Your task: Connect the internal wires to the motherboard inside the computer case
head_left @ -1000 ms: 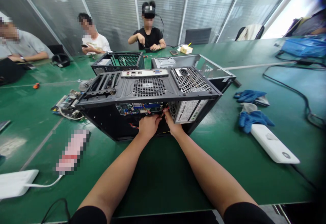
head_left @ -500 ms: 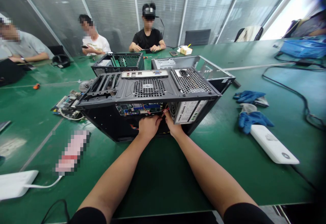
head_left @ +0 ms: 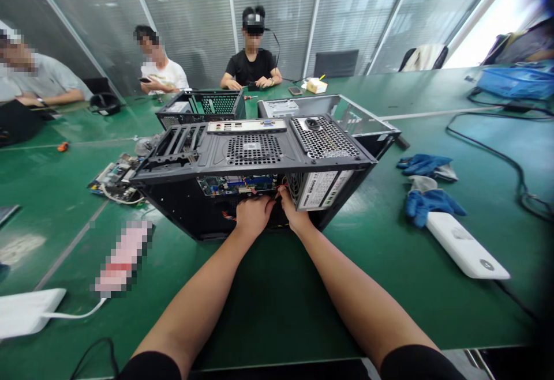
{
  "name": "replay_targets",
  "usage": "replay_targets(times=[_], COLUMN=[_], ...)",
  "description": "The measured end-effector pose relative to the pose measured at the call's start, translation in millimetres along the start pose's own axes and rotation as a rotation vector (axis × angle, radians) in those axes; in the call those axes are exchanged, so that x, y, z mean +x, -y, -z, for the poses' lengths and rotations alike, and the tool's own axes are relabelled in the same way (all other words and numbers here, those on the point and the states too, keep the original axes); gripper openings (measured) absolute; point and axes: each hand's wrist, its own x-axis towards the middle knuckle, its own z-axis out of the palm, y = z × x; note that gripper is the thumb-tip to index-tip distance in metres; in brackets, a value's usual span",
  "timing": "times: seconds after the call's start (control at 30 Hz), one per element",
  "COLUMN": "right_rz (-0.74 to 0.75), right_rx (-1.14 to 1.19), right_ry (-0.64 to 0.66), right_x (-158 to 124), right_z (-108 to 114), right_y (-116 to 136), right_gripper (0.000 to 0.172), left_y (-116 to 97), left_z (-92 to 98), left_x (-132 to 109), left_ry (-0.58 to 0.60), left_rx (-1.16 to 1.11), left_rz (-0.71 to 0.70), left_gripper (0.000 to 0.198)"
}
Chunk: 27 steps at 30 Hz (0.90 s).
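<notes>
A black computer case (head_left: pixel 208 164) stands in front of me with its back panel facing up and its open side toward me. Both of my hands reach inside. My left hand (head_left: pixel 253 215) is closed, fingers curled, below the motherboard (head_left: pixel 216 185). Close beside it, my right hand (head_left: pixel 293 210) pinches by the power supply (head_left: pixel 326 190). Thin red wires (head_left: pixel 282 186) show at the fingertips, and both hands seem to grip this cable. The fingertips and the cable's end are partly hidden. More coloured wires (head_left: pixel 228 216) hang left of my left hand.
Behind stand another black case (head_left: pixel 201 103) and an open metal case (head_left: pixel 341 109). A loose circuit board (head_left: pixel 115 181) lies left. Blue gloves (head_left: pixel 433 204) and a white power bank (head_left: pixel 465 244) lie right. Another white power bank (head_left: pixel 30 312) sits front left. Several people sit across the table.
My hands stay almost still inside the case, with only slight movement at the fingers. Across the table, the hands of the person in black have shifted a little.
</notes>
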Motion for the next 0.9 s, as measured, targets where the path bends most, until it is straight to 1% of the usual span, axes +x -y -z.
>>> replay_targets(times=[0.1,0.27,0.43,0.6,0.9], right_rz=[-0.003,-0.013,-0.025,-0.049,-0.030], right_rx=[-0.002,-0.009,-0.007,-0.001,0.026], right_ry=[-0.036,-0.056,-0.054,-0.059,-0.021], right_x=[0.4,0.8,-0.1,-1.0,-2.1], right_z=[-0.4,-1.3,-2.0,-1.7,-1.3], right_y=[0.0,-1.0,-0.1,1.9,1.0], right_gripper=[0.041,0.042,0.044,0.044,0.045], left_y=[0.1,0.1,0.8,2.3,0.8], left_z=[0.1,0.7,-0.7,-2.3,-0.4], left_x=[-0.4,-1.0,-0.6,-0.3,-0.5], left_ry=[-0.004,-0.005,0.001,-0.021,-0.003], left_rx=[-0.002,0.002,-0.005,-0.006,0.000], left_rz=[-0.001,0.001,0.004,-0.007,0.002], left_gripper=[0.034,0.036,0.036,0.035,0.035])
